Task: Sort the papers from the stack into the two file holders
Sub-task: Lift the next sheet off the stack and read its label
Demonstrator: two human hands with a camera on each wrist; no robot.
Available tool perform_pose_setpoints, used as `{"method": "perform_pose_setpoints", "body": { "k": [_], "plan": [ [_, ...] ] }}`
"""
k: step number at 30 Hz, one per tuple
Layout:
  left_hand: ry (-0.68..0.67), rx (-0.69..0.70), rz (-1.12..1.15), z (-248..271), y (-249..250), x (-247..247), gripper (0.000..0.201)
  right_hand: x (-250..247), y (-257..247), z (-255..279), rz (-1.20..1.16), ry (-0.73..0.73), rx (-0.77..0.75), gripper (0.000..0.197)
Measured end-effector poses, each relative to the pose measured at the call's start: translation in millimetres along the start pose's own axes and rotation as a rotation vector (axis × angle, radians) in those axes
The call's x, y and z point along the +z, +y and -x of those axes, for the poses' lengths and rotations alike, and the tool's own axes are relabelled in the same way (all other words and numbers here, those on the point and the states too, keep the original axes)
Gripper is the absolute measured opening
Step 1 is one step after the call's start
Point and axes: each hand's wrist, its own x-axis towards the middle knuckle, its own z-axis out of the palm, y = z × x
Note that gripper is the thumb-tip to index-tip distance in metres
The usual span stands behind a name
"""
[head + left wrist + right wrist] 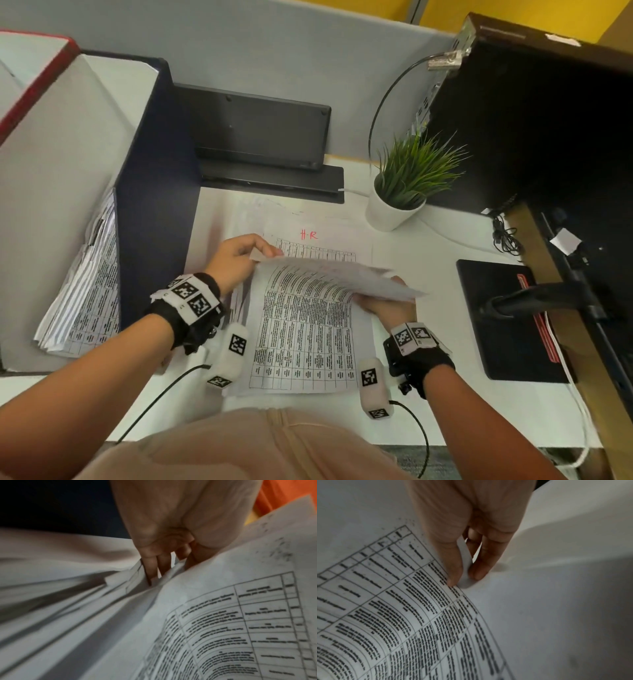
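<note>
White desk (428,246), grey partition (274,44) beyond both hands. Left hand (236,258) and right hand (387,303) pinch the top sheet (339,274), lifted over the stack (301,346) between them.

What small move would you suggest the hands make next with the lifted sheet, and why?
Probably fold the top sheet back a little further: the left hand and right hand grip its far edge, lifted and curled, so its heading is hidden, unlike the HR sheet behind.

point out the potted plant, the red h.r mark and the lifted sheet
potted plant (394,214): head view, on the white pot
red H.R mark (309,235): head view, on the handwriting
lifted sheet (329,274): head view, on its raised upper half
</note>
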Motion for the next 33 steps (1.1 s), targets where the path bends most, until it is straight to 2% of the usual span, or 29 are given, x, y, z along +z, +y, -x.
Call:
{"method": "perform_pose_setpoints", "body": {
  "k": [1,2,3,5,6,9,11,13,15,17,20,22,23,26,27,29,32,33],
  "plan": [
    [-0.017,-0.007,0.013,0.0,1.6,-0.1,0.029,0.6,3.6,-2.1,-0.086,-0.026,-0.042,0.043],
    [-0.026,-0.022,0.023,0.5,3.3,-0.2,0.03,-1.1,7.9,-3.5,-0.212,-0.086,-0.154,0.053],
    [-0.028,-0.044,0.037,-0.2,4.4,-0.2,0.031,-5.3,9.5,-0.8,-0.271,-0.112,-0.22,0.052],
    [-0.021,-0.112,0.064,-1.5,8.1,0.4,0.03,-13.2,10.1,4.5,-0.151,-0.198,-0.224,0.021],
    [-0.006,-0.152,0.081,-2.2,10.8,1.1,0.028,-10.2,9.0,0.6,-0.082,-0.218,-0.255,0.017],
    [0.139,-0.273,0.153,-6.9,15.7,2.8,0.023,-10.4,15.2,2.2,-0.205,-0.192,-0.229,0.029],
    [0.234,-0.351,0.051,-13.3,16.3,1.5,0.027,-11.3,20.0,4.3,-0.302,-0.171,-0.337,0.028],
    [0.266,-0.43,-0.11,-17.8,17.4,-1.6,0.023,-11.4,22.7,4.4,-0.392,-0.172,-0.332,0.031],
    [0.213,-0.489,-0.216,-20.5,18.4,-2.9,0.014,-9.9,26.9,-1.2,-0.378,-0.181,-0.344,0.036],
    [0.14,-0.534,-0.284,-22.1,20.2,-3.2,0.016,-9.5,31.1,-3.8,-0.307,-0.184,-0.387,0.044],
    [0.048,-0.573,-0.246,-22.8,21.0,-1.2,0.032,-10.8,32.1,-5.3,-0.272,-0.186,-0.411,0.047],
    [0.023,-0.55,-0.339,-22.3,21.4,1.3,0.043,-10.5,31.0,-5.3,-0.279,-0.194,-0.392,0.047],
    [0.057,-0.506,-0.399,-22.4,20.8,3.3,0.044,-10.0,30.5,-5.4,-0.294,-0.195,-0.38,0.046],
    [0.155,-0.359,-0.453,-22.9,17.1,8.4,0.026,-10.1,25.8,-1.8,-0.326,-0.183,-0.345,0.045],
    [0.154,-0.327,-0.483,-20.8,16.5,9.0,0.022,-9.9,24.9,-1.8,-0.372,-0.189,-0.326,0.045],
    [0.131,-0.279,-0.52,-19.3,10.8,7.3,0.027,-10.0,21.0,-1.8,-0.499,-0.22,-0.256,0.042],
    [0.135,-0.192,-0.44,-15.7,3.0,4.0,0.007,-10.8,19.9,-2.1,-0.625,-0.237,-0.2,0.042],
    [0.145,-0.171,-0.404,-13.4,1.5,3.4,0.018,-10.8,20.6,-1.4,-0.618,-0.231,-0.207,0.042]
  ]
}}
